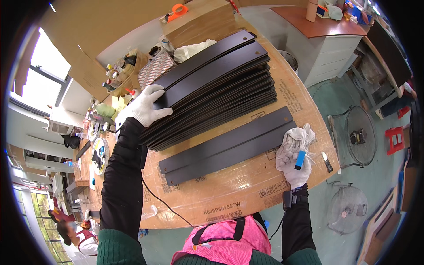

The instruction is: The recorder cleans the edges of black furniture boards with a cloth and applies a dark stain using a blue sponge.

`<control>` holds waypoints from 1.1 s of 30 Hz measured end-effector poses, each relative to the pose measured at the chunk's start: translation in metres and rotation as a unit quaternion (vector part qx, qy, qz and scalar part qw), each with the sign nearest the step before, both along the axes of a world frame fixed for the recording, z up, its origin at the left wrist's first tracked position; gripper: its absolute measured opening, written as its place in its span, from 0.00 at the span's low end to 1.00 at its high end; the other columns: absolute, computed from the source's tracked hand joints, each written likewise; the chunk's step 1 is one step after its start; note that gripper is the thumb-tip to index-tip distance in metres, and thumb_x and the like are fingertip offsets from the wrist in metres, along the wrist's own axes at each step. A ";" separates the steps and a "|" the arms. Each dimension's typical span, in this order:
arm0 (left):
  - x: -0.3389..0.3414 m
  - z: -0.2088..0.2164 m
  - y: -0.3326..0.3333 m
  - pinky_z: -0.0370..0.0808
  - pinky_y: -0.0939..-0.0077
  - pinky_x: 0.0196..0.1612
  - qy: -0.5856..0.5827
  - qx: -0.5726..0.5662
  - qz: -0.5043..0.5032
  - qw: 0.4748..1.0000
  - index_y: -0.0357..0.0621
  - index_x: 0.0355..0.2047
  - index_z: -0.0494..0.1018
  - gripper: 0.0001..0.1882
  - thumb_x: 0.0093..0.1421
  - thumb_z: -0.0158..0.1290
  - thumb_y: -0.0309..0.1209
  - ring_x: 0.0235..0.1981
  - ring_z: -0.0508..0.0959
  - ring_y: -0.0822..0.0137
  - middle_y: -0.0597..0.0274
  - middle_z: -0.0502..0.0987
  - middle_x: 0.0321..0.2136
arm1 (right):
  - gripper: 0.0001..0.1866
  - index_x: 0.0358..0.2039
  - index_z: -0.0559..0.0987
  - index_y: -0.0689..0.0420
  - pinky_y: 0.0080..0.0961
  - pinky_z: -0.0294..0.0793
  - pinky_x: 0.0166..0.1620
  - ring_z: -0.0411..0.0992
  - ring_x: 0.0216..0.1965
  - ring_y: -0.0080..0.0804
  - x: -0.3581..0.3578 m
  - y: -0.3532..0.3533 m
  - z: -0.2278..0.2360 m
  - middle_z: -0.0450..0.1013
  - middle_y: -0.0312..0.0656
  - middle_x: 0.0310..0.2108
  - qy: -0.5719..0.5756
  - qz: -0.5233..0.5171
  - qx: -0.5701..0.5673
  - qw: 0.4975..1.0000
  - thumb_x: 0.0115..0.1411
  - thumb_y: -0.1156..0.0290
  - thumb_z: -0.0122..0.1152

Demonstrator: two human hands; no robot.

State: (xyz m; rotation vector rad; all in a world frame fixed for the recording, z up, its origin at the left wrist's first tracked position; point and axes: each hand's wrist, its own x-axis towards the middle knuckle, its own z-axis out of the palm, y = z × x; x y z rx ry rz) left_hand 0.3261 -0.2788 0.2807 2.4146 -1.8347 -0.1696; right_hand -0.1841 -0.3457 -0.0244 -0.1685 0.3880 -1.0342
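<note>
A tall stack of long dark panels (212, 95) lies slantwise on the cardboard-covered table. My left hand (148, 106), in a white glove, grips the left end of the top panel, thumb on the near edge and fingers on the far one. Nearer to me, a separate dark panel (227, 145) with a lengthwise groove and small end holes lies flat. By its right end, my gloved right hand (297, 174) is closed on a crumpled white cloth (300, 134). A small blue block with a black end (300, 160) shows at that hand; its fingers are partly hidden.
A white-and-black cutter-like tool (327, 162) lies near the table's right edge. Behind the stack are a cardboard box (201, 24) with an orange tape roll (177, 12) and a box of bottles (121, 75). Floor fans (347, 209) stand at right; another person (79, 236) is far left.
</note>
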 end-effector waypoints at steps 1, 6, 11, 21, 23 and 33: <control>0.006 0.000 -0.001 0.71 0.63 0.66 -0.004 -0.003 -0.016 1.000 0.35 0.57 0.77 0.35 0.54 0.69 0.45 0.64 0.73 0.55 0.56 0.72 0.61 | 0.24 0.40 0.81 0.55 0.55 0.79 0.48 0.78 0.46 0.50 0.001 -0.001 0.001 0.80 0.48 0.46 0.000 -0.002 0.000 1.000 0.60 0.45 0.66; 0.022 -0.009 -0.015 0.66 0.56 0.71 -0.100 -0.061 -0.038 0.992 0.39 0.67 0.67 0.51 0.45 0.74 0.45 0.69 0.66 0.46 0.49 0.65 0.68 | 0.25 0.42 0.82 0.55 0.49 0.77 0.49 0.77 0.47 0.45 -0.004 -0.002 0.003 0.80 0.44 0.46 0.017 0.004 -0.004 1.000 0.61 0.45 0.66; 0.050 -0.018 -0.035 0.60 0.52 0.74 -0.051 0.030 -0.046 0.997 0.35 0.77 0.46 0.73 0.39 0.76 0.51 0.73 0.59 0.38 0.30 0.58 0.71 | 0.25 0.42 0.82 0.55 0.51 0.78 0.51 0.78 0.46 0.47 0.003 -0.002 0.002 0.80 0.46 0.46 0.019 0.008 -0.017 1.000 0.62 0.44 0.65; 0.030 -0.019 -0.041 0.61 0.54 0.74 -0.070 0.036 -0.019 0.997 0.38 0.75 0.53 0.67 0.41 0.74 0.55 0.73 0.60 0.40 0.35 0.59 0.71 | 0.22 0.45 0.80 0.53 0.57 0.77 0.51 0.77 0.50 0.51 -0.005 -0.001 -0.012 0.79 0.45 0.47 0.005 -0.006 0.008 1.000 0.64 0.47 0.62; 0.017 -0.020 -0.032 0.58 0.53 0.75 -0.118 0.015 0.004 0.993 0.38 0.75 0.55 0.67 0.41 0.74 0.55 0.73 0.59 0.40 0.37 0.59 0.72 | 0.23 0.47 0.79 0.52 0.52 0.74 0.54 0.75 0.48 0.47 -0.002 -0.001 -0.007 0.77 0.43 0.47 -0.001 0.027 -0.024 0.999 0.65 0.46 0.62; -0.200 -0.139 0.043 0.75 0.53 0.56 0.152 -0.239 -0.185 0.941 0.44 0.39 0.82 0.14 0.50 0.67 0.26 0.43 0.82 0.50 0.56 0.83 0.38 | 0.26 0.51 0.79 0.51 0.40 0.72 0.42 0.72 0.40 0.40 -0.007 -0.005 -0.012 0.75 0.42 0.43 0.053 -0.013 -0.047 0.997 0.59 0.48 0.71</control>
